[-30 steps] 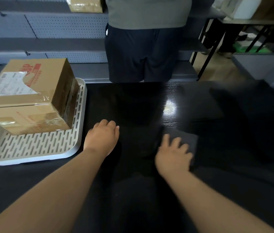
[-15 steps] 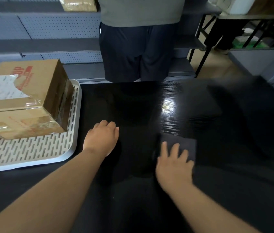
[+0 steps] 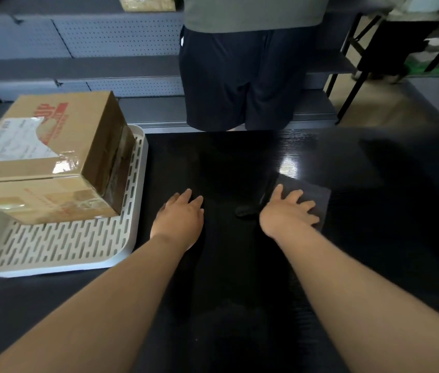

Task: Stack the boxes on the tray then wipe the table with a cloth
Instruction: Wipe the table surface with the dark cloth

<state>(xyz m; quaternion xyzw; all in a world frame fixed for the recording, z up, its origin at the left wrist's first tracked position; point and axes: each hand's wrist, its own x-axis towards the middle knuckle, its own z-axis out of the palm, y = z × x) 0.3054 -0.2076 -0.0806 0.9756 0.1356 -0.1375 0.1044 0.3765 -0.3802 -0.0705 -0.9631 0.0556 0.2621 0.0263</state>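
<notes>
Evidently the wiping step is in hand: the stacking reads as done, and a cloth lies under one palm on the table (image 3: 240,305).

Nearest the camera, both bare forearms reach forward over the black surface, roughly parallel, palms down. The left hand (image 3: 179,220) lies flat on the bare table just right of the tray, fingers loosely straight and holding nothing. I judge it a brace. The right hand (image 3: 288,214) presses on the dark grey cloth (image 3: 319,196) with fingers spread and straight, not curled round it. The cloth lies flat, and its far and right edges show past the fingertips.

Further left, the white slotted tray (image 3: 51,270) sits toward the table's left side. It carries the cardboard boxes (image 3: 51,146), apparently two, one on the other, at its far end. Beyond the table's far edge a person (image 3: 240,76) stands close to it, with grey shelving (image 3: 105,36) behind.

The next move, in my judgement, is to slide the cloth across the table under steady downward pressure. Palm weight should stay even so the cloth does not bunch, and the stroke should stop short of the tray.
</notes>
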